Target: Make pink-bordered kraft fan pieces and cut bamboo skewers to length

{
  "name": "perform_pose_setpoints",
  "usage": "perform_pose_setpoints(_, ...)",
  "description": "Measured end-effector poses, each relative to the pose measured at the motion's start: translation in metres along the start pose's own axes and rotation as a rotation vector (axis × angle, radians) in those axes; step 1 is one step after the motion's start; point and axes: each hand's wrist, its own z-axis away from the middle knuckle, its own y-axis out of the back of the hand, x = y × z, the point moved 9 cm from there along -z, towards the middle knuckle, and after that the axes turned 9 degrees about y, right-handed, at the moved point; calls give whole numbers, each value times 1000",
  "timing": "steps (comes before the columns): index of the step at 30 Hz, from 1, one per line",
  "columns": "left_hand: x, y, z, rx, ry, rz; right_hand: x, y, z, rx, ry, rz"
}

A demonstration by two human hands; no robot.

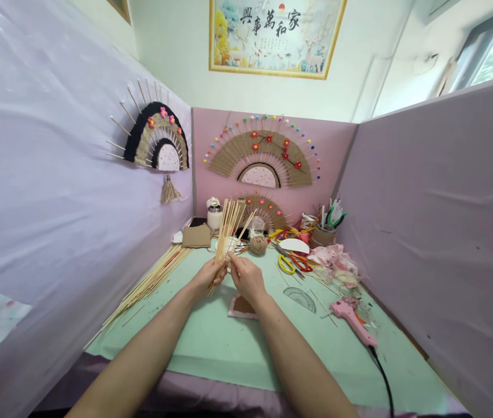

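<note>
My left hand (212, 274) grips a bundle of near-upright thin sticks (227, 223) above the green tabletop (211, 351). My right hand (248, 280) meets the bundle's side, fingers bunched; I cannot tell whether they pinch a stick.

Looks like a craft workspace, given the glue gun (355, 324), scissors (290, 255), twine (258, 245), protractor (299, 298) and decorated fans (272, 146).

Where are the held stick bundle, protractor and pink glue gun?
Stick bundle (225, 232): head view, on the sticks' upper shafts.
Protractor (301, 298): head view, middle of its see-through plate.
Pink glue gun (356, 326): head view, on its handle.
</note>
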Motion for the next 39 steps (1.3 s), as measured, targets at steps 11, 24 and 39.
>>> perform_pose_setpoints(11,-9,-24,8,-158,55,-139,22,45,3,346,-130,112)
perform_pose_setpoints(24,-19,-31,7,-254,95,-199,42,64,10,494,-344,91)
perform_pose_setpoints(39,-23,-28,4,-216,75,-316,73,57,22,501,-640,-45)
